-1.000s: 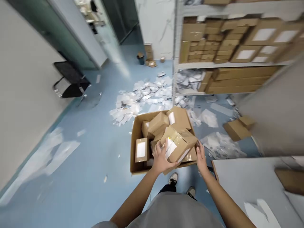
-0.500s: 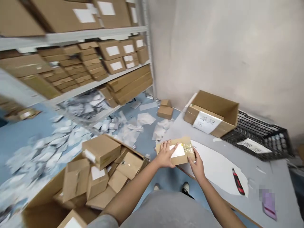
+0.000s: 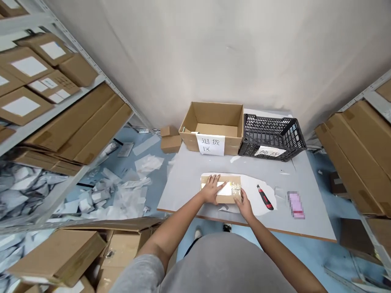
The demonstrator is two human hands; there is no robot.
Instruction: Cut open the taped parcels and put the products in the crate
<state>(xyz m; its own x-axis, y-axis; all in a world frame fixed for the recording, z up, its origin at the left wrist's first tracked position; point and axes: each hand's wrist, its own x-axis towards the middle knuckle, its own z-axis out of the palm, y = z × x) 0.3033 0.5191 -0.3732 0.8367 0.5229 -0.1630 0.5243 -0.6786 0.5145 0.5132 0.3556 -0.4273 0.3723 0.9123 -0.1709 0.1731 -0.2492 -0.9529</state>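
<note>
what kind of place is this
Probably a warehouse packing or returns room: metal shelves stacked with labelled cardboard boxes, a worktable holding a taped parcel and a box cutter, and a signed open carton beside a black crate.

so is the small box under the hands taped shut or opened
Shut: the small box lies with flaps flat, clear tape across its top by the right hand.

Grey table (image 3: 305,203): taped parcel (image 3: 229,196), red cutter (image 3: 264,197), white sheet (image 3: 251,190), open carton (image 3: 232,145), black crate (image 3: 271,131) at back.

Left hand (image 3: 211,189) hides part of the parcel (image 3: 228,195).
</note>
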